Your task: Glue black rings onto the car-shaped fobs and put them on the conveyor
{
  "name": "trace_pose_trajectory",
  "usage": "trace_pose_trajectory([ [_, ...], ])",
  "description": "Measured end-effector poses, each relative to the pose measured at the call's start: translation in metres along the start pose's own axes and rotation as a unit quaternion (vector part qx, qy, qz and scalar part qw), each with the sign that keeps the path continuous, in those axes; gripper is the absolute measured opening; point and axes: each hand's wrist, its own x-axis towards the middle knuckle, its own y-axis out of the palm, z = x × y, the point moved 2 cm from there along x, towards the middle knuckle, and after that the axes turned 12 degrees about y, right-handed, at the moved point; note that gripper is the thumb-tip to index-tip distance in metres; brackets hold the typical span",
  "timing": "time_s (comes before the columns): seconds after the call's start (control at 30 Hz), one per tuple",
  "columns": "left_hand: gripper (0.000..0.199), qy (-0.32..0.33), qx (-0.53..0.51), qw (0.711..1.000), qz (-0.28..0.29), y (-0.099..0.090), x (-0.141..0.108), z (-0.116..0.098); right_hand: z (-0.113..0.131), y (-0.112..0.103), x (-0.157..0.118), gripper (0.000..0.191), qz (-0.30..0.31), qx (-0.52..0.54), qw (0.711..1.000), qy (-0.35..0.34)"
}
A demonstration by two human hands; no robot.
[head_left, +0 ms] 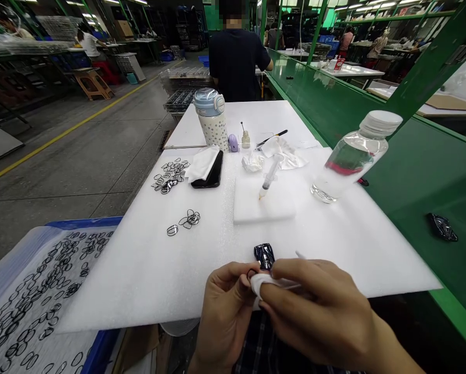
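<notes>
left grip [224, 317], right grip [318, 306]: both closed, clamped on white cloth [264, 284] | glossy black piece [264, 256] just beyond cloth | risk: slack pinch could let piece slip onto foam sheet [139, 280]

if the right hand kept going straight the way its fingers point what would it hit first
The right hand would probably meet the white cloth at its fingertips first, then the left hand behind it; depth is unclear this close.

Glossy black piece [264, 256], white cloth [266, 283]
</notes>
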Motion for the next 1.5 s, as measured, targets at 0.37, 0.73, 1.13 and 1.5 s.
trace_pose_trajectory([
  [0.37,0.017,0.248,0.469,0.845,0.069,-0.013,-0.003,-0.030,-0.043,-0.006,-0.034,0.011,-0.056,0.099,0.960,0.257],
  [0.73,0.021,0.340,0.657,0.633,0.229,0.000,-0.005,-0.007,-0.044,0.012,-0.036,0.011,0.059,0.135,0.937,0.317],
  [1.13,0.030,0.225,0.663,0.693,0.170,-0.008,-0.002,-0.014,-0.046,0.014,-0.034,0.009,0.125,0.126,0.918,0.355],
  [1.5,0.029,0.240,0.665,0.688,0.163,-0.005,0.000,-0.012,-0.047,0.015,-0.035,0.008,0.116,0.118,0.922,0.351],
])
